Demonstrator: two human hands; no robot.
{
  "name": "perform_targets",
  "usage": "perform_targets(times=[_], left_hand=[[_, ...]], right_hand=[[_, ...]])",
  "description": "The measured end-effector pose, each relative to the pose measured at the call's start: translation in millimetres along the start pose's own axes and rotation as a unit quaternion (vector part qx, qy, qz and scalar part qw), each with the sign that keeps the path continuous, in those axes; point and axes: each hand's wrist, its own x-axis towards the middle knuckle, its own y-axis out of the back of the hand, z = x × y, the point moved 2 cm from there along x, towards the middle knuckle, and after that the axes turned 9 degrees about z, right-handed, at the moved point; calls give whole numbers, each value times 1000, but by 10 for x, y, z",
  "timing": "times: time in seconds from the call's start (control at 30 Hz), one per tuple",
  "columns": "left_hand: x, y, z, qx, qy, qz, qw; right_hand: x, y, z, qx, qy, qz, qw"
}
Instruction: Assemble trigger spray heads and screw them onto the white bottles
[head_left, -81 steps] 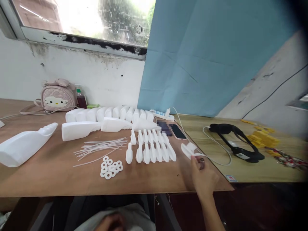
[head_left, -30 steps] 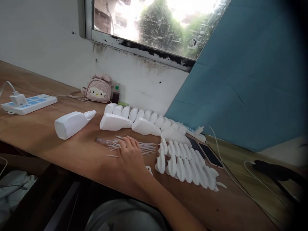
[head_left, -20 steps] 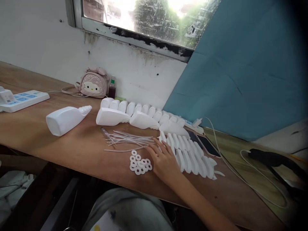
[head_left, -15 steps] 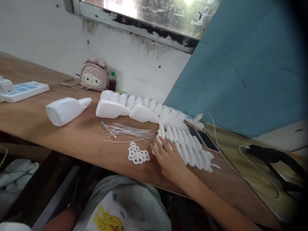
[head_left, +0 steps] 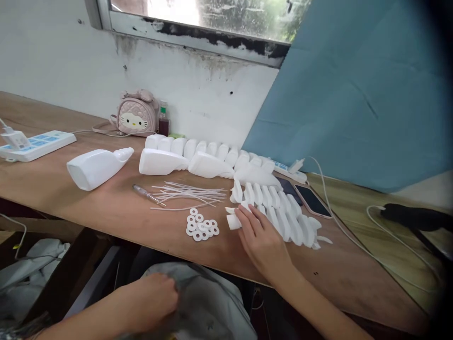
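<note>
My right hand (head_left: 260, 236) is closed around a white plastic spray head (head_left: 233, 222), whose round end sticks out past the fingertips. Beside and behind it, similar curved white spray heads (head_left: 279, 219) lie in two rows. My left hand (head_left: 155, 295) is over my lap, below the table edge, blurred and with its fingers turned out of sight. Left of my right hand is a small pile of white ring washers (head_left: 201, 225). Thin white tubes (head_left: 187, 193) lie loosely behind the washers, with a clear-handled screwdriver (head_left: 146, 192) at their left end.
White bottles (head_left: 163, 161) lie in rows along the wall; one bottle (head_left: 95, 167) lies apart at left. Power strips (head_left: 42, 144) sit at both ends. A phone (head_left: 313, 200) and its cable are at right. A pink bag (head_left: 136, 115) and small dark-liquid bottle (head_left: 163, 122) stand behind.
My right hand, earlier spread over the spray heads, now grips one and has shifted slightly right. My left hand has risen into view over my lap. The screwdriver has slid left.
</note>
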Motion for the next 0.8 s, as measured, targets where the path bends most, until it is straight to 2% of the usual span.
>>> perform_targets(times=[0.07,0.17,0.23,0.33,0.47,0.6,0.67,0.73,0.8], left_hand=[[230,160,-118,-11,-52,0,999],[468,338,-293,66,-34,95,993],[531,325,-390,107,-27,113,987],[526,167,-490,111,-36,112,987],[445,-16,-495,81,-70,185,977],[396,16,-392,-7,-127,262,957],[420,108,-348,-97,-86,309,942],[483,193,-318,-201,-3,345,917],[576,231,-287,-277,67,341,896]], right_hand=[[-65,102,-80,110,-61,50,991],[-199,64,-211,247,-185,80,948],[-284,-46,-270,295,-254,72,919],[-363,-192,-294,331,-320,51,886],[-401,-237,-262,360,-368,43,856],[-399,-212,-255,387,-381,45,839],[-375,-200,-277,393,-358,37,846],[-344,-194,-311,394,-332,15,857],[-314,-193,-348,400,-310,-13,862]])
